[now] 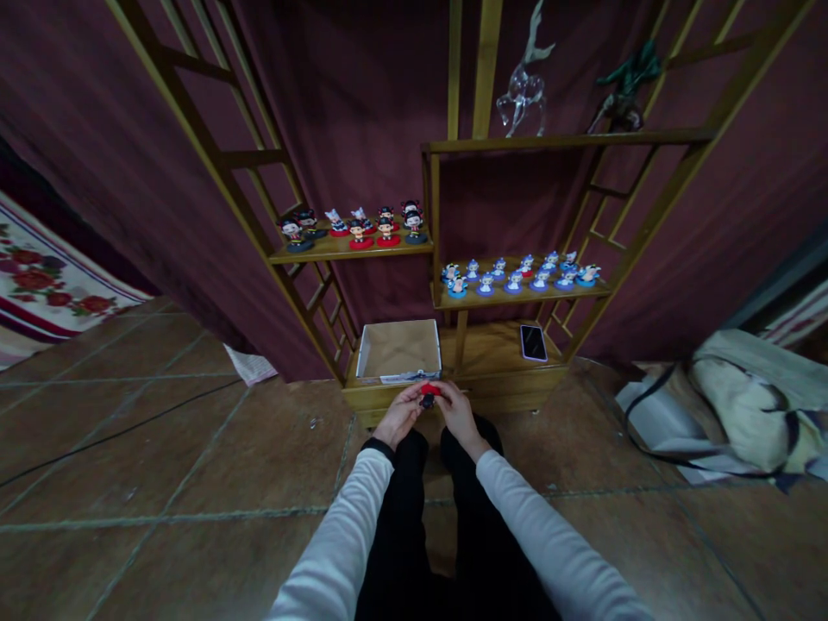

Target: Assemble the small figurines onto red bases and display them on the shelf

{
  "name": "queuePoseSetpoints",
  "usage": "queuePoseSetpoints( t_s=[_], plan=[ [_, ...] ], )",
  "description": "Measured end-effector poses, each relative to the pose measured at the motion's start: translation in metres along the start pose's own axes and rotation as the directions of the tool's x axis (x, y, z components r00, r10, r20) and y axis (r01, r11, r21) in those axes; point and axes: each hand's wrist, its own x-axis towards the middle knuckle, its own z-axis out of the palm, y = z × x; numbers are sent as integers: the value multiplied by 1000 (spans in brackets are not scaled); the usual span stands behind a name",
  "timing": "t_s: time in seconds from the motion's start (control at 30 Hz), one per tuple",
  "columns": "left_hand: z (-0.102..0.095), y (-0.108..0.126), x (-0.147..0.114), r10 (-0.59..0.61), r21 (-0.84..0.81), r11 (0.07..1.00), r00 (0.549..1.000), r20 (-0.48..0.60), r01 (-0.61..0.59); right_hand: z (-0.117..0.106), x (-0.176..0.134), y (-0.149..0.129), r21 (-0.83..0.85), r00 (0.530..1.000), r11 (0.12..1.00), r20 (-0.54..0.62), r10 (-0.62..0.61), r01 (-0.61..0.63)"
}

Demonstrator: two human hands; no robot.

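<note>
Between my two hands is a small figurine [428, 400] with a red base and a dark part below it, held just in front of the shelf unit. My left hand [402, 414] closes its fingers on the left side of it. On the other side, my right hand [456, 410] pinches the red base. Right behind the hands stands a shallow open cardboard box [399, 345] on the lowest shelf. Similar figurines on red and black bases [386, 231] line the left middle shelf. Several blue-based figurines [515, 282] stand in rows on the right shelf.
A phone [534, 342] lies on the lower shelf at right. Above, a clear deer ornament [523, 95] and a green and brown statue [626, 90] occupy the top shelf [569, 141]. Bags [737, 405] rest on the floor at right; a black cable [122, 429] crosses the tiles at left.
</note>
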Motion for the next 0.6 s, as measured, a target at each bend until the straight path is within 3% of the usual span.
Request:
queuePoseSetpoints(
  t_s=[0.17, 0.33, 0.6],
  plan=[
    [5, 1, -1, -66, -12, 998, 998, 2, 66, 2, 7, 11, 167, 988, 975, -15, 154, -149],
    [13, -4, 0, -83, -61, 995, 989, -120, 76, 2, 15, 19, 394, 935, 858, 10, 355, -330],
    [16, -4, 0, -117, -95, 990, 981, -154, 103, 1, 17, 22, 416, 885, 790, 95, 455, -451]
  ],
)
